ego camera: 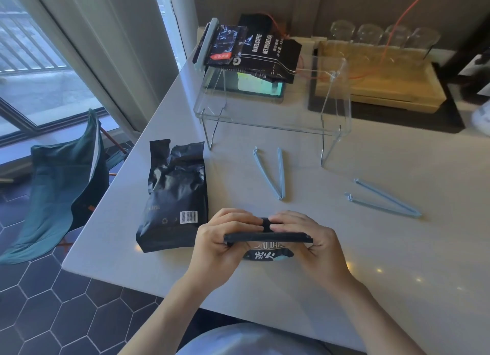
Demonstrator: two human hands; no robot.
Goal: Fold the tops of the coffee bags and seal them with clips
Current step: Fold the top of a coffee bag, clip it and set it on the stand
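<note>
Currently both sets of fingertips pinch the folded top of the coffee bag (267,238) at the table's (371,248) near edge: left hand (220,238) grips one end, right hand (307,238) the other. Risk: letting go to reach a blue clip (273,173) lets the stiff fold spring open. Second open clip (384,199) lies farther right; unfolded bag (175,195) waits beside my left hand.

On the tabletop (371,248), at 6 o'clock, both hands hold a folded bag (267,237): left hand (220,238) at its left end, right hand (310,238) at its right. An open bag (175,195) lies just beside it at 9 o'clock. Two open clips lie behind: one (273,173) at 12 o'clock, another (384,201) at 2 o'clock. Farther back stands a rack (270,110), with clipped bags (254,49) on top of it.
</note>
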